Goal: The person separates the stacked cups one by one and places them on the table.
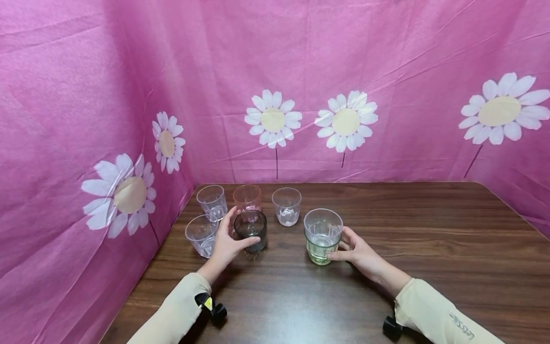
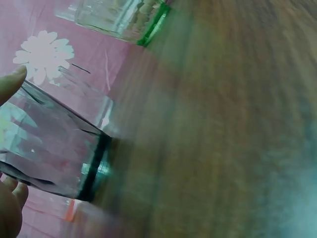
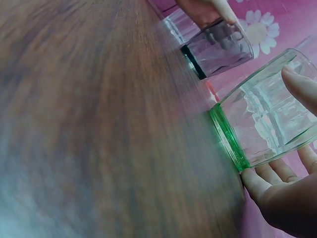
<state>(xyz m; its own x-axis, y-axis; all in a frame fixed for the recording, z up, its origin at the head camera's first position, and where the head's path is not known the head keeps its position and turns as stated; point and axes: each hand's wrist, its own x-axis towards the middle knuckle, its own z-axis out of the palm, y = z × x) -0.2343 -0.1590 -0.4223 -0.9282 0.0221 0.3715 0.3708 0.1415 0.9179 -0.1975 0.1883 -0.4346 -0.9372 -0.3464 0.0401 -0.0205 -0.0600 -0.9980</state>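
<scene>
My left hand (image 1: 227, 241) holds a dark grey tumbler (image 1: 251, 227), the thumb on its near side and the fingers on its far left. In the left wrist view this dark tumbler (image 2: 54, 148) lies between the thumb and the fingers. My right hand (image 1: 358, 253) grips a green tumbler (image 1: 319, 255) from the right, low on its side. A clear tumbler (image 1: 323, 220) sits nested in the green one, its rim standing above the green rim. The right wrist view shows the green base (image 3: 230, 139) near the tabletop; whether it touches cannot be told.
Behind the dark tumbler stands a pink tumbler (image 1: 247, 193). Clear tumblers stand at the back left (image 1: 212, 198), at the left beside my left hand (image 1: 199, 236) and at the back middle (image 1: 287, 205). Pink flowered cloth (image 1: 386, 48) hangs around the brown wooden table (image 1: 451, 239).
</scene>
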